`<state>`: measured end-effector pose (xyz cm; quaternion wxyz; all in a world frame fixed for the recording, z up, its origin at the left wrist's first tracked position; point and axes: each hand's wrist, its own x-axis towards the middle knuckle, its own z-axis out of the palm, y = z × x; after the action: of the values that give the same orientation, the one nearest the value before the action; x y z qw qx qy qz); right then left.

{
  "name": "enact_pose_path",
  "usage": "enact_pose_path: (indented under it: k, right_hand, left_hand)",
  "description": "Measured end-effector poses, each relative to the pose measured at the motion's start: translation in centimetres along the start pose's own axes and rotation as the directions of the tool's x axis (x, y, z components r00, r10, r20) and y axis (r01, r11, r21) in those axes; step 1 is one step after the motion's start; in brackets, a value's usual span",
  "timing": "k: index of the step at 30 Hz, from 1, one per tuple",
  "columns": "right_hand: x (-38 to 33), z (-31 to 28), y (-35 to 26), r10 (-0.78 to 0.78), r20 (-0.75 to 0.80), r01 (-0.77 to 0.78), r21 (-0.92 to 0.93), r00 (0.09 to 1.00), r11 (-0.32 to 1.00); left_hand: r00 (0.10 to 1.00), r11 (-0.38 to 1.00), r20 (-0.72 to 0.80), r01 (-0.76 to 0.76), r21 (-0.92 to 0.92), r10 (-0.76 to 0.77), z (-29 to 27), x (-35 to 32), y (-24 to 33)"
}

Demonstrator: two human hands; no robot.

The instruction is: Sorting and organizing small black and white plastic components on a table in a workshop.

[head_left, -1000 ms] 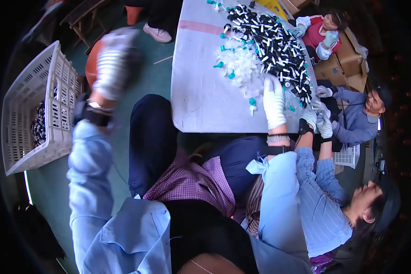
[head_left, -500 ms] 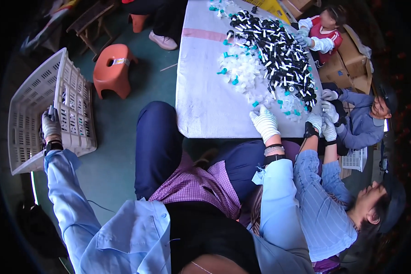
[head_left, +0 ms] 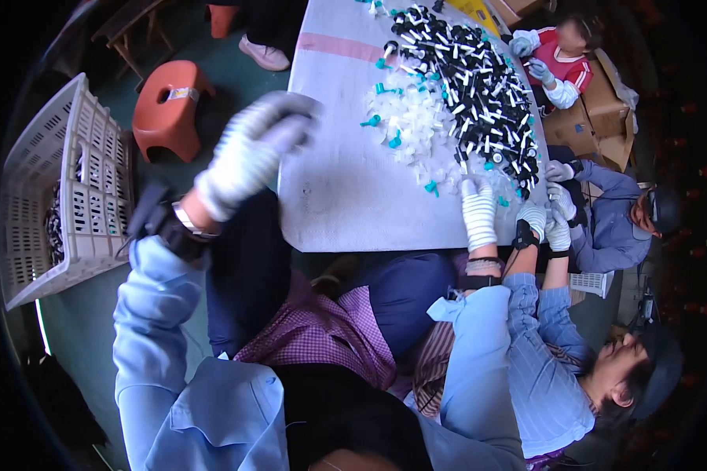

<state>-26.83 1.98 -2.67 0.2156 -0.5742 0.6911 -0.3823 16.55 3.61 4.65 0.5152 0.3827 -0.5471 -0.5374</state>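
Black pieces point(head_left: 483, 94) seem light and stiff, best pinched by the white stem point(head_left: 463, 167). Right grip point(head_left: 479, 213) curls, left grip point(head_left: 251, 155) blurs; opening and hold I cannot tell.

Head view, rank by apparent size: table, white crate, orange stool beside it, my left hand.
1. Table
2. White crate
3. Orange stool and left hand: too close to rank; the hand seems nearer the camera.

Before me, the pale desk point(head_left: 334, 173) bears heaped black-and-white pieces point(head_left: 487, 110), clear pieces point(head_left: 416, 122) just beside, and scattered teal pieces point(head_left: 431, 188).
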Motion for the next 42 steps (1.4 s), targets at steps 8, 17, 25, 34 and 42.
enact_pose_path:
  k: [8, 17, 25, 34, 42]
  right_hand:
    - [5.4, -0.5, -0.4, 0.05, 0.153, 0.007, -0.348, 0.987, 0.937]
    - [9.6, 0.5, -1.1, 0.35, 0.269, -0.02, -0.767, 0.897, 0.641]
    - [6.0, 2.0, -4.8, 0.28, 0.275, 0.066, -0.812, 0.92, 0.58]
    - [3.6, 2.7, -8.0, 0.052, 0.358, -0.075, 0.05, 0.932, 0.996]
    - [0.0, 2.9, -11.3, 0.071, 0.525, -0.369, 0.49, 0.848, 0.79]
  left_hand:
    - [0.876, 0.949, 0.473, -0.224, 0.223, 0.096, 12.2, 3.1, -9.0]
    - [0.835, 0.923, 0.55, -0.195, 0.333, -0.022, 12.6, 3.9, -9.4]
    - [0.849, 0.921, 0.528, -0.215, 0.325, 0.012, 12.4, 3.4, -10.1]
    - [0.916, 0.972, 0.4, -0.114, 0.204, 0.023, 12.1, 3.0, -11.2]
    - [0.965, 0.999, 0.26, -0.034, 0.024, 0.026, 12.1, 3.5, -9.1]
